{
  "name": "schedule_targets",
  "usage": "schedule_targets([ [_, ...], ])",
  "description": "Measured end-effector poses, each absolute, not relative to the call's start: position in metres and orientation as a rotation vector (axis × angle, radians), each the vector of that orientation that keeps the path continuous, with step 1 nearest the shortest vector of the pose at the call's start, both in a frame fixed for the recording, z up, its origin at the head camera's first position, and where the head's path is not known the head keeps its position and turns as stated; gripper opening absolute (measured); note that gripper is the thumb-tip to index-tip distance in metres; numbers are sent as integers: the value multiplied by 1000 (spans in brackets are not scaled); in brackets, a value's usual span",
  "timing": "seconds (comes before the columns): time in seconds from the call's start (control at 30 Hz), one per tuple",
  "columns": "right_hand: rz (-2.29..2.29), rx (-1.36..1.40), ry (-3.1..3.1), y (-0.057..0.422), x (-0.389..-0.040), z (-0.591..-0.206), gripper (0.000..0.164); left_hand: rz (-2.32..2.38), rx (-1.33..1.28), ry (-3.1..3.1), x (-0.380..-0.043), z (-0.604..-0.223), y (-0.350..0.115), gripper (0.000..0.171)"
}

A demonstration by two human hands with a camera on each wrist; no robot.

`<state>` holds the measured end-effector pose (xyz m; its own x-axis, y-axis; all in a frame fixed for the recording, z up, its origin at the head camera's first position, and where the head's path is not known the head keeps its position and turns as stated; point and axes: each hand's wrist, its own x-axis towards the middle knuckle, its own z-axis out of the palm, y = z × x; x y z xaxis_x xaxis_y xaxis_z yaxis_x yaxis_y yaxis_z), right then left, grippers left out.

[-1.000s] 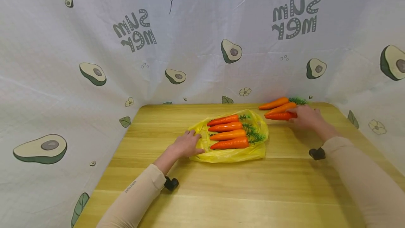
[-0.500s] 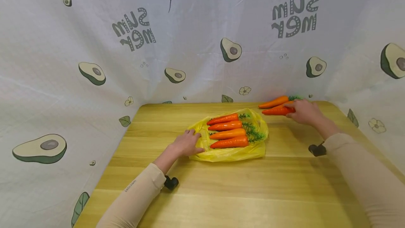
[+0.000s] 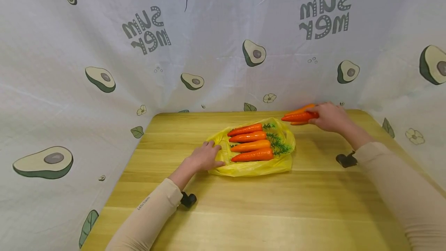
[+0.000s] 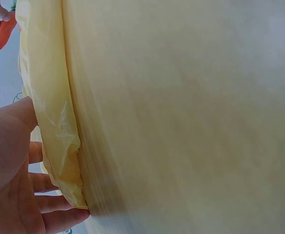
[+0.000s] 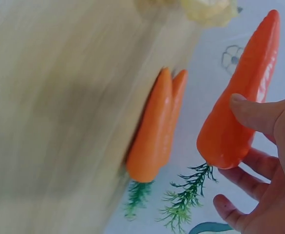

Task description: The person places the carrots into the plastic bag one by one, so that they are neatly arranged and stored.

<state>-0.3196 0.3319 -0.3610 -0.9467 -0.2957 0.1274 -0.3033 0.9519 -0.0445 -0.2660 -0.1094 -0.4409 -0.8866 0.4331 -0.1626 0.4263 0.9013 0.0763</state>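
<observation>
My right hand [image 3: 331,117] pinches a red-orange toy carrot [image 5: 244,92] between thumb and fingers near its leafy end. The carrot is raised off the table, its tip pointing left in the head view. Below it, two orange carrots [image 5: 152,129] lie side by side, partly covered in the head view by the held carrot. My left hand [image 3: 206,156] rests at the left end of a yellow plastic bag [image 3: 240,171], fingers spread and fairly straight against it. Several carrots [image 3: 250,146] with green tops lie in a row on the bag.
A wooden table [image 3: 244,212] stands against a white curtain [image 3: 219,57] printed with avocados and leaves. The two loose carrots are close to the table's back edge, right of the bag.
My right hand has taken the nearest carrot from the loose group and lifted it, moving up and slightly left over the other two. The left hand and the bag stay put.
</observation>
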Motion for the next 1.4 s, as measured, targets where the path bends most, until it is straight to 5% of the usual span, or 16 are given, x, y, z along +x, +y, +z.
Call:
schedule_targets([
  [0.77, 34, 633, -2953, 266, -322, -334, 44, 61, 647, 2894, -272, -438, -110, 73],
  [1.4, 34, 742, -2976, 220, -335, -349, 44, 46, 646, 2887, -270, -443, -110, 73],
])
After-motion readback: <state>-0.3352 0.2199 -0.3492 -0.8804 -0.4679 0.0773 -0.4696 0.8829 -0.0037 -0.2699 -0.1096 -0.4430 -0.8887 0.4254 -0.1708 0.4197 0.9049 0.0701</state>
